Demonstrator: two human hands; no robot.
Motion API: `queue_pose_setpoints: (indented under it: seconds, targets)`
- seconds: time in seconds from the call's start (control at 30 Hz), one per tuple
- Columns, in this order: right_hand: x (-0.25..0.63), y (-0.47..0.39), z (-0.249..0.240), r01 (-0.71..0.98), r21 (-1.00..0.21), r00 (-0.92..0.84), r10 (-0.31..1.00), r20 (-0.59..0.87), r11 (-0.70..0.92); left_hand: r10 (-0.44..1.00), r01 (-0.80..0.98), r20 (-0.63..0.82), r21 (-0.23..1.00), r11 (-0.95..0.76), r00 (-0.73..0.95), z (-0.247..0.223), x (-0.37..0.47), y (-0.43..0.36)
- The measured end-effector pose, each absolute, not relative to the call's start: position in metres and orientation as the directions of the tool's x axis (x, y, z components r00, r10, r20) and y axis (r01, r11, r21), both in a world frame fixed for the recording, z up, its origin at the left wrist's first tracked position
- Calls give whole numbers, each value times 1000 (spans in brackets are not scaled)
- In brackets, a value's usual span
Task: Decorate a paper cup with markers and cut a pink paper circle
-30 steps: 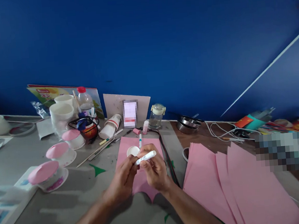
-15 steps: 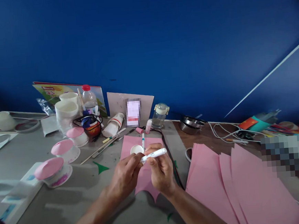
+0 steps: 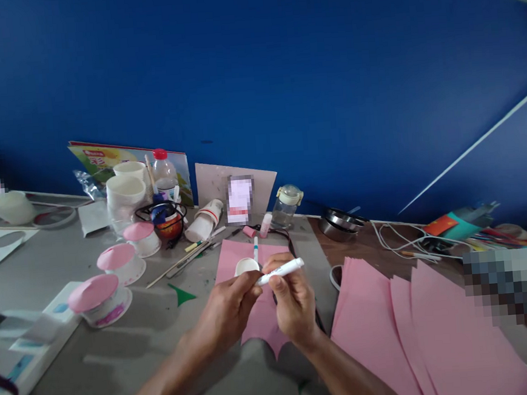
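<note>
A white marker pen (image 3: 282,271) is held level above the desk between both hands. My right hand (image 3: 294,304) is closed around its barrel. My left hand (image 3: 230,303) pinches the pen's left end, so that tip is hidden by the fingers. Under the hands lies a pink paper sheet (image 3: 260,334) with a scalloped front edge. On it, just beyond my left hand, is a round white paper cup (image 3: 246,266). Another white marker with a blue band (image 3: 256,248) lies behind the hands.
Pink-topped paper cups (image 3: 93,296) stand in a row at the left. Stacked white cups (image 3: 127,199), a red-capped bottle (image 3: 164,169) and a glass jar (image 3: 286,206) line the back. Pink paper sheets (image 3: 368,311) lie at the right. Metal bowls (image 3: 338,223) sit behind them.
The view has shifted slightly, so everything sits a little further right. Both hands keep their hold on the marker pen, whose right end tilts slightly higher.
</note>
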State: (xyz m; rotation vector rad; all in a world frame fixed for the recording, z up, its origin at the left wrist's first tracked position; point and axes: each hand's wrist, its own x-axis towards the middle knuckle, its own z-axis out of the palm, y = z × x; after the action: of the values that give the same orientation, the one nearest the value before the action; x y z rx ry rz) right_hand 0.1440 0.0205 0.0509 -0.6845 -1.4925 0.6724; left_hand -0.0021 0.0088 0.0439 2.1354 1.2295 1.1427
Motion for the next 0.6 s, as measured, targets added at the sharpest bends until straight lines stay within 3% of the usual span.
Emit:
queue_pose_setpoints:
  seconds: [0.1, 0.3, 0.37, 0.47, 0.53, 0.6]
  targets:
    - [143, 17, 52, 25, -754, -56, 754, 655, 657, 894, 411, 323, 803, -432, 310, 55, -4, 8]
    - [154, 20, 70, -12, -740, -124, 733, 668, 672, 924, 291, 169, 916, -275, 342, 57, -14, 7]
    - [177, 28, 89, -109, -709, 148, 716, 682, 697, 943, 255, 62, 955, -151, 327, 53, -19, 12]
    - [216, 43, 117, -244, -559, 472, 601, 645, 792, 973, 137, 117, 980, -146, 196, 46, -25, 24]
    - [232, 52, 124, -284, -552, 523, 609, 596, 784, 977, 107, 199, 973, -206, 74, 41, -29, 33]
    - [232, 61, 119, -365, -624, 438, 719, 539, 691, 969, 143, 246, 959, -244, 1, 31, -34, 40]
